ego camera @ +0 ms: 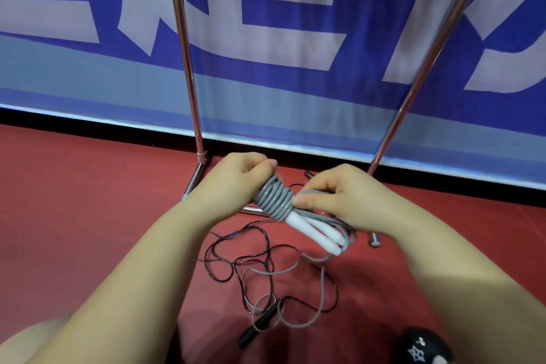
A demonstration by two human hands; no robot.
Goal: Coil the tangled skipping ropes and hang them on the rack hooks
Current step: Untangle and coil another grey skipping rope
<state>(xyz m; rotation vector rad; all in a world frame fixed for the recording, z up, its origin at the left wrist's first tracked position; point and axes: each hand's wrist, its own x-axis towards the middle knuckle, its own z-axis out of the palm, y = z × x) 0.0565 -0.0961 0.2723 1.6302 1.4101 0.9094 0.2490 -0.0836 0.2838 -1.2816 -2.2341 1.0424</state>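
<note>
A grey skipping rope [273, 199] is wound in tight turns round its two white handles [317, 230], held above the floor. My left hand [240, 174] grips the upper end of that bundle. My right hand [339, 195] pinches the grey cord beside the coil. The rest of the grey cord [320, 295] trails down in loose loops onto the floor. A thin black skipping rope [236, 248] lies tangled there, crossing the grey loops, with a black handle [258, 323] near me.
Two chrome uprights of the rack [189, 74] rise from the red floor [88, 201]; its base bars sit just behind my hands. No hooks show. A blue and white banner [280, 38] stands behind. A black shoe [425, 347] is at bottom right.
</note>
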